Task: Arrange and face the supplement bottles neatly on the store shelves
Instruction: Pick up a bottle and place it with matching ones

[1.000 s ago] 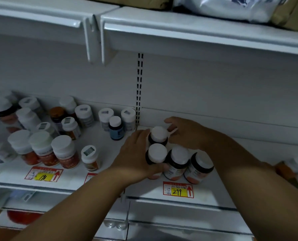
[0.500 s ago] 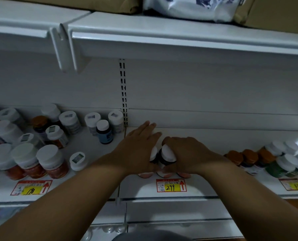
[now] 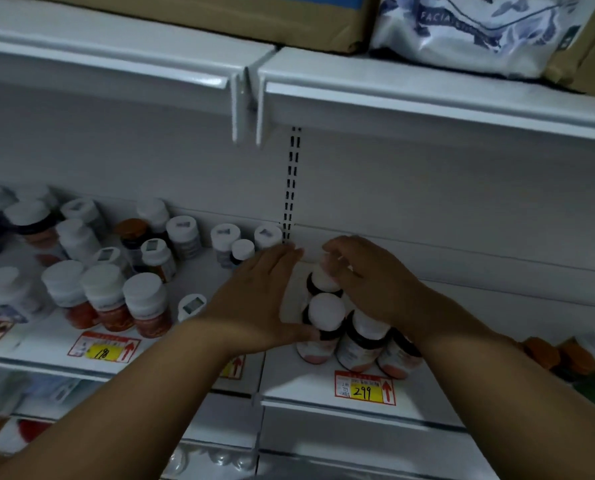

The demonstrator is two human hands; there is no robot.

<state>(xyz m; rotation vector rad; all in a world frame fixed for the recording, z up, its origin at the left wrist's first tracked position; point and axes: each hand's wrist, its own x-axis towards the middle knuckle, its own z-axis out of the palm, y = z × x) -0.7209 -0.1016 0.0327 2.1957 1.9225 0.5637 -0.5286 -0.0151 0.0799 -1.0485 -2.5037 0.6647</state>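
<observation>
Two hands frame a bottle cluster (image 3: 337, 323) on the shelf (image 3: 296, 386): left hand (image 3: 265, 299) flat, fingers extended against its side; right hand (image 3: 369, 282) curled over the far bottle (image 3: 324, 278).

Head camera faces forward, close to the shelf (image 3: 299, 382), slightly upward.

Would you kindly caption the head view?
Left hand and right hand square up white-capped bottles above the 299 tag.

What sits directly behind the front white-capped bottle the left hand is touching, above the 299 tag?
Another white-capped bottle stands right behind the front bottle, with the right hand over it. The right hand covers whatever lies further back; the left hand flanks the row.
</observation>
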